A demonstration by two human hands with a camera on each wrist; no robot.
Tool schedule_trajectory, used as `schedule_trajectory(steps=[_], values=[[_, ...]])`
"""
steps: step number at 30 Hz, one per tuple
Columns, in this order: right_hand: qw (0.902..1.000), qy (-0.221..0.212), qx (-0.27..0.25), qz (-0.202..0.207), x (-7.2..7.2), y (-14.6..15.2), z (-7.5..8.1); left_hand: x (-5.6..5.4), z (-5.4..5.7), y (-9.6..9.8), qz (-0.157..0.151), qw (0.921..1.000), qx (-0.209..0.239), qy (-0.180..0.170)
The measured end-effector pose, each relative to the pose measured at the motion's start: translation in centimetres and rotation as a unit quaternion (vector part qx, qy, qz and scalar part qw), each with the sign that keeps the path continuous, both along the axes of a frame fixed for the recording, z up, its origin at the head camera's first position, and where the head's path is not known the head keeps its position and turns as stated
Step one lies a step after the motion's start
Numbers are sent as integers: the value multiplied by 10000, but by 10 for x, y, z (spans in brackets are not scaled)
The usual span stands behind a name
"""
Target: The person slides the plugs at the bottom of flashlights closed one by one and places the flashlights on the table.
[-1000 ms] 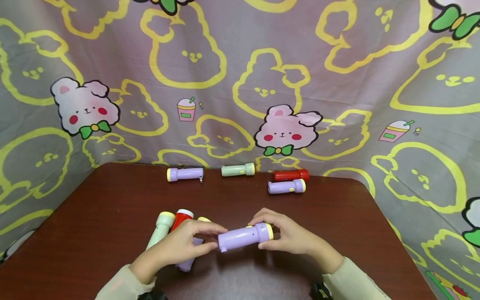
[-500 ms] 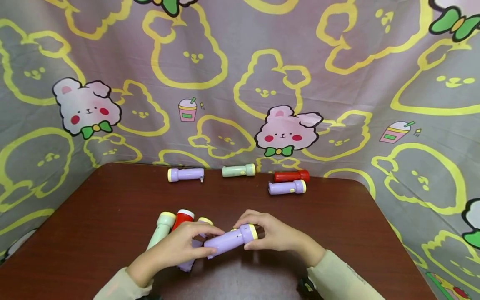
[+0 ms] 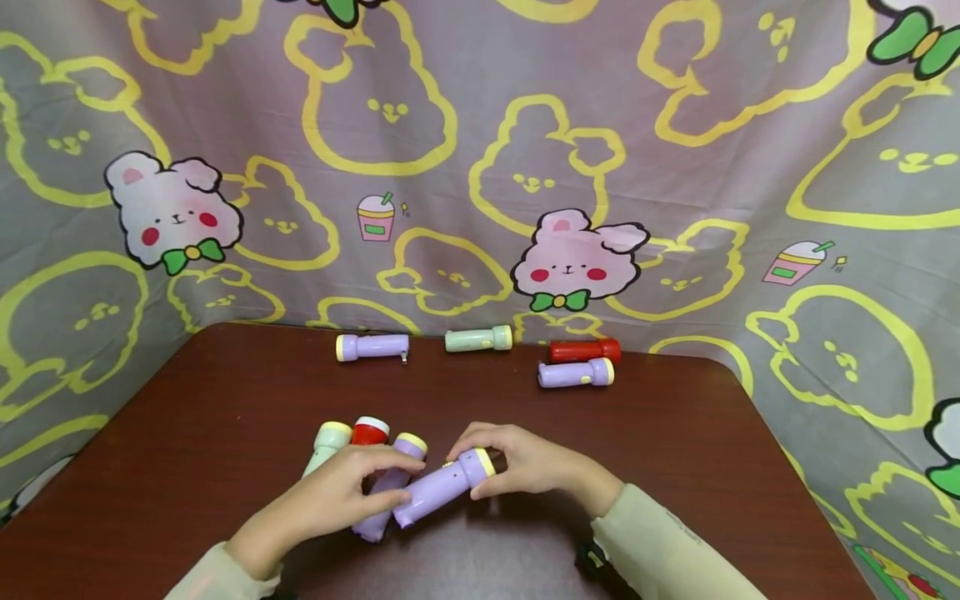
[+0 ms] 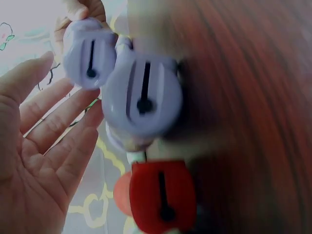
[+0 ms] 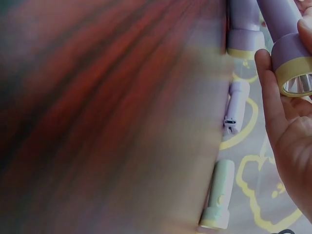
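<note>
A purple flashlight (image 3: 435, 493) with a yellow rim is pinched near its lens end by my right hand (image 3: 525, 462). It tilts, lens end up and to the right, and its reflector shows in the right wrist view. Around its tail end my left hand (image 3: 333, 496) spreads thumb and fingers; in the left wrist view that palm (image 4: 44, 156) shows with fingers extended beside the tail. Another purple flashlight (image 3: 410, 445) lies just left of the held one, partly behind my left hand. Beside it are a red flashlight (image 3: 371, 432) with a white rim and a pale green flashlight (image 3: 328, 442), both partly hidden.
Along the back edge of the brown table (image 3: 187, 433) lie a purple flashlight (image 3: 375, 347), a green flashlight (image 3: 477, 339), a red flashlight (image 3: 585, 351) and another purple flashlight (image 3: 573, 375). A patterned curtain (image 3: 442, 200) hangs close behind.
My right hand has carried the purple flashlight left and slightly down, toward the group on the left, tilting it more. My left hand has shifted slightly left, exposing more of the neighbouring purple flashlight.
</note>
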State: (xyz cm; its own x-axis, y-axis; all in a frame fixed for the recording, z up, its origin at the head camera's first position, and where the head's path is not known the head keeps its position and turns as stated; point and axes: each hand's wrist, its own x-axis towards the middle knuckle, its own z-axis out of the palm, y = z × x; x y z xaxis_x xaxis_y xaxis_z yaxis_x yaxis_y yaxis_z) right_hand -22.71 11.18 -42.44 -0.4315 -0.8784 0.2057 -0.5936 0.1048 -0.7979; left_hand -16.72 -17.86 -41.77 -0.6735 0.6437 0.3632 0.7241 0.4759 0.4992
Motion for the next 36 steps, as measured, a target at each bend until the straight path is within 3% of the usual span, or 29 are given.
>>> schedule_trajectory(steps=[10, 13, 20, 27, 36], values=[[9986, -346, 372, 143, -6, -11, -2, 0, 3, -24, 700, 9932, -280, 892], [9975, -425, 541, 177, -8, -13, -2, -2, 3, -31, 877, 9912, -231, 966], [9959, -261, 780, 384, -16, -18, -2, -8, 0, -45, 1202, 9913, -117, 532], [9930, -84, 1141, 297, -27, -27, 0, -15, -8, -47, 1119, 9931, -302, -196], [9909, -48, 1341, 52, -34, -39, -3, -18, -16, -43, 1187, 9916, -369, -365]])
